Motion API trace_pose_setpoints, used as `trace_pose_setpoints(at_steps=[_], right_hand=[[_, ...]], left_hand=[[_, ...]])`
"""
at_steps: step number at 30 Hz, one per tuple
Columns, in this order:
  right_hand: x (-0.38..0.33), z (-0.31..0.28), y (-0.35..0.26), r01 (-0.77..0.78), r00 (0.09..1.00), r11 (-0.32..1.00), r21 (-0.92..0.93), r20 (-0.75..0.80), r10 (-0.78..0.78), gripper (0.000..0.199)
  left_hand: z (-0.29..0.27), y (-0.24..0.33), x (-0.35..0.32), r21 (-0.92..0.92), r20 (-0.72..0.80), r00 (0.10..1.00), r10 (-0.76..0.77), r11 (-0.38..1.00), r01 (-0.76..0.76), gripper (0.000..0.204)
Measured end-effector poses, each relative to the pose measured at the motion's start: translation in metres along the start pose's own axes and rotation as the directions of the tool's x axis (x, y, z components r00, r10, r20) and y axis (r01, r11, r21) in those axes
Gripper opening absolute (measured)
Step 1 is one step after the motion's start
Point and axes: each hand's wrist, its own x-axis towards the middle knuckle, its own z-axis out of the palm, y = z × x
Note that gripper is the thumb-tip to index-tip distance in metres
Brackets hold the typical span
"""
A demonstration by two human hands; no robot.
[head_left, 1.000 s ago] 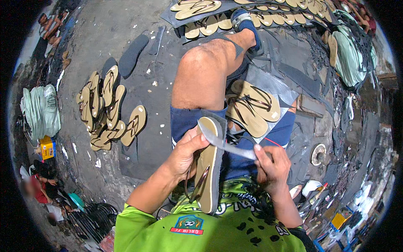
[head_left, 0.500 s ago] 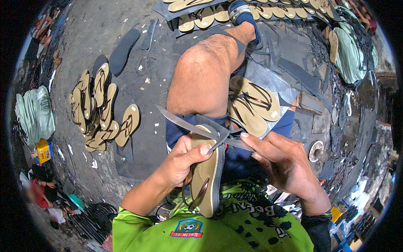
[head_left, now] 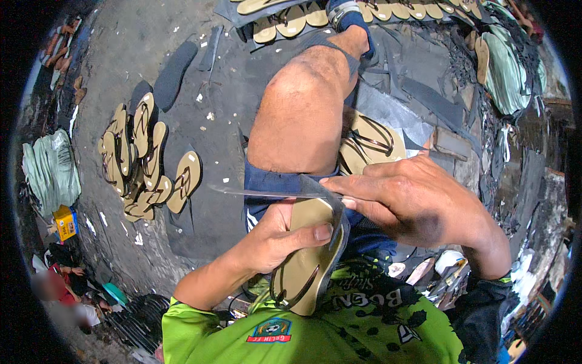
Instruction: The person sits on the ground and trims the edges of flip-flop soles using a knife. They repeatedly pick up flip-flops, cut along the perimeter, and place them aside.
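Head view. Your left hand (head_left: 273, 242) grips the sandal (head_left: 301, 261), which stands lengthwise in front of your shirt (head_left: 224, 330), its strap (head_left: 295, 292) end toward you and its far end beside your bent knee (head_left: 303, 94). The thumb lies flat across the upper face; the other fingers of this hand are mostly hidden beneath, so their exact set cannot be told. This hold presumably clamps the sandal from both faces and steadies it against the blade. Your right hand (head_left: 412, 197) pinches the near end of the knife (head_left: 254, 193) between thumb and forefinger; whether they meet handle or bare steel cannot be told. The blade points to your left and crosses the sandal's far end beside a dark grey flap (head_left: 318, 185), a position that likely leaves the left thumb on the body side of the edge. Below the right forefinger, partly covered, finished-looking sandals (head_left: 373, 136) rest by your leg on a grey sheet (head_left: 385, 103), perhaps for easy reach. To the left, a pile (head_left: 145, 130) lies on the floor (head_left: 230, 121) near a dark sole (head_left: 176, 76); a row (head_left: 291, 24) lines the far side, seemingly for order.
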Motion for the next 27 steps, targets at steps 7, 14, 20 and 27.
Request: trace_pose_setpoints(at_steps=[7,14,20,27], right_hand=[[-0.032,0.027,-0.02,-0.052,0.811,0.997,0.05,-0.581,0.071,0.047],[-0.027,0.122,-0.012,0.004,0.552,0.999,0.041,-0.833,0.032,0.056],[-0.059,0.15,0.014,-0.027,0.354,0.998,-0.064,-0.934,-0.05,0.05],[-0.089,0.142,0.007,-0.171,0.496,0.985,0.037,-0.86,0.118,0.049]], left_hand=[[0.022,0.089,-0.004,0.579,-0.3,0.561,0.772,0.615,-0.536,0.033],[0.071,-0.035,0.017,-0.344,-0.525,0.801,0.289,0.788,-0.51,0.046],[0.087,-0.003,0.023,-0.282,-0.384,0.766,0.516,0.724,-0.629,0.03],[0.077,-0.03,0.035,-0.207,-0.428,0.832,0.353,0.858,-0.47,0.023]])
